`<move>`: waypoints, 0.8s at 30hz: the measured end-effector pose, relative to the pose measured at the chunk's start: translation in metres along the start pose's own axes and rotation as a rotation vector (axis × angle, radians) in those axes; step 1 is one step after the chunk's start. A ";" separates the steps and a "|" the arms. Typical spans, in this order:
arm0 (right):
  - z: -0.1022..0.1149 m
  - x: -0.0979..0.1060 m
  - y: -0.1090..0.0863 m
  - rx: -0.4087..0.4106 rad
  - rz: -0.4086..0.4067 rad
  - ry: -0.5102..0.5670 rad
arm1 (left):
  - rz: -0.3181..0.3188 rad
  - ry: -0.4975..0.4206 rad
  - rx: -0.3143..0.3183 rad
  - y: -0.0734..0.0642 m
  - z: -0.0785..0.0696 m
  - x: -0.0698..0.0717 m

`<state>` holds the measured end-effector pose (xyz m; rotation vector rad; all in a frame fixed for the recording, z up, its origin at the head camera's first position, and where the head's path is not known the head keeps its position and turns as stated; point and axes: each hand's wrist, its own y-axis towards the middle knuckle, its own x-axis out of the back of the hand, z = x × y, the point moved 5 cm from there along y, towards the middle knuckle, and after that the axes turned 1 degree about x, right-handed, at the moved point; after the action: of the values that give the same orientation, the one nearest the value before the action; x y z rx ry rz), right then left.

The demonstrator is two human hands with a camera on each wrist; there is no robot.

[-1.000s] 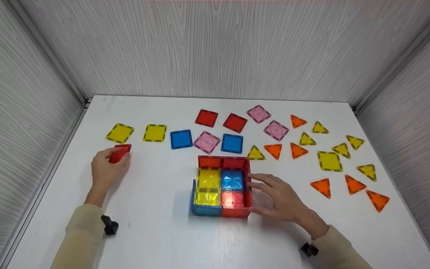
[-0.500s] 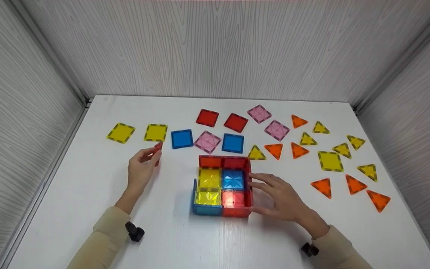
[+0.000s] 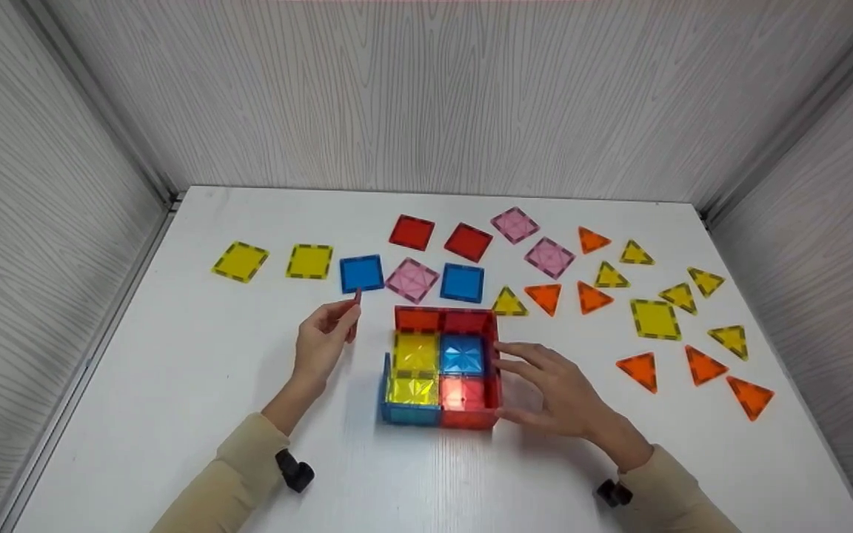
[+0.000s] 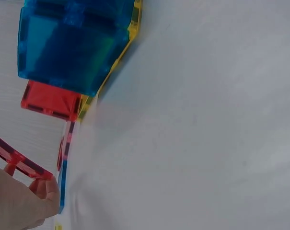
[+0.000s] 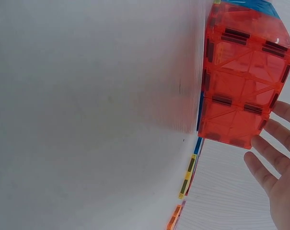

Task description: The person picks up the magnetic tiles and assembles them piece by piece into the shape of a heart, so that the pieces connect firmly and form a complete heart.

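Wood-grained walls border the white surface, whose left edge we see well apart from both hands. Near mid-frame, the left hand pinches a red tile held edge-up, just below a blue tile. We see a gap between that red tile and the tile box, where a low blue wall lines the near part of its left edge. Right of the box, the right hand, fingers loosely spread, touches its red side. Orange and yellow triangles crowd the frame's right.

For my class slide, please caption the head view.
Left hand pinches a red tile; right hand touches a tile box.
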<state>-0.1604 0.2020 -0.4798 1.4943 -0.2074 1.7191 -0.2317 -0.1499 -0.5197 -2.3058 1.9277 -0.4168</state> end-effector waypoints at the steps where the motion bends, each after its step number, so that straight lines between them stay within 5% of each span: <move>1: 0.000 0.000 0.000 0.000 0.000 -0.001 | 0.008 -0.002 0.011 -0.001 0.000 -0.004; 13: -0.002 -0.001 0.000 -0.005 0.000 -0.013 | 0.082 -0.081 0.099 -0.010 0.004 -0.038; 24: -0.002 -0.001 -0.001 -0.016 0.005 0.008 | 0.134 -0.047 0.132 -0.018 0.011 -0.046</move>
<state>-0.1612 0.2028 -0.4814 1.4769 -0.2204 1.7235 -0.2185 -0.1029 -0.5317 -2.0737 1.9548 -0.4561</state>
